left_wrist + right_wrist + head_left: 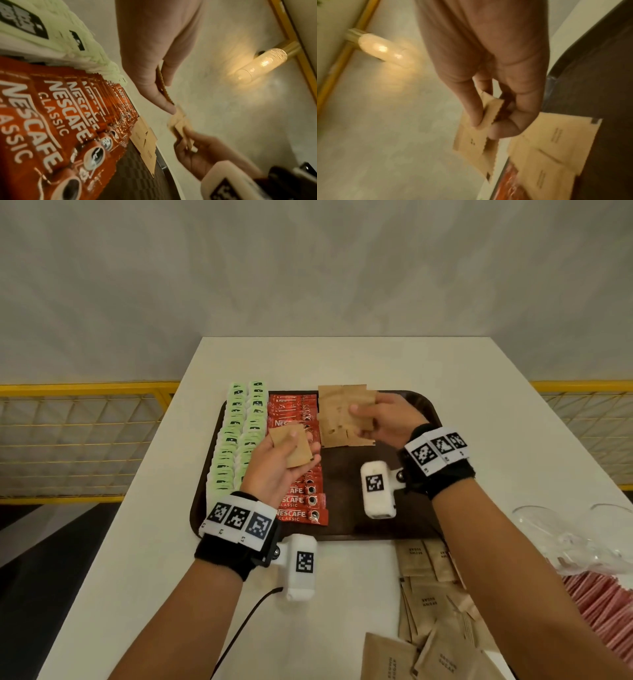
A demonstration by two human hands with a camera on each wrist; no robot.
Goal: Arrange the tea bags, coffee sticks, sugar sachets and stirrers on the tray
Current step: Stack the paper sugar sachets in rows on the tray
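Note:
A dark brown tray lies on the white table. Two columns of green tea bags fill its left side, beside a column of red Nescafe coffee sticks. Brown sugar sachets lie overlapped at the tray's far middle. My left hand hovers over the coffee sticks and holds a small stack of brown sachets, thumb on top. My right hand pinches a few more sachets just above the laid ones; the right wrist view shows thumb and fingers on those sachets.
Loose brown sugar sachets are piled on the table near the front right. Pink sachets and clear glassware sit at the right edge. A yellow mesh railing runs behind the table. A black cable trails from the left wrist.

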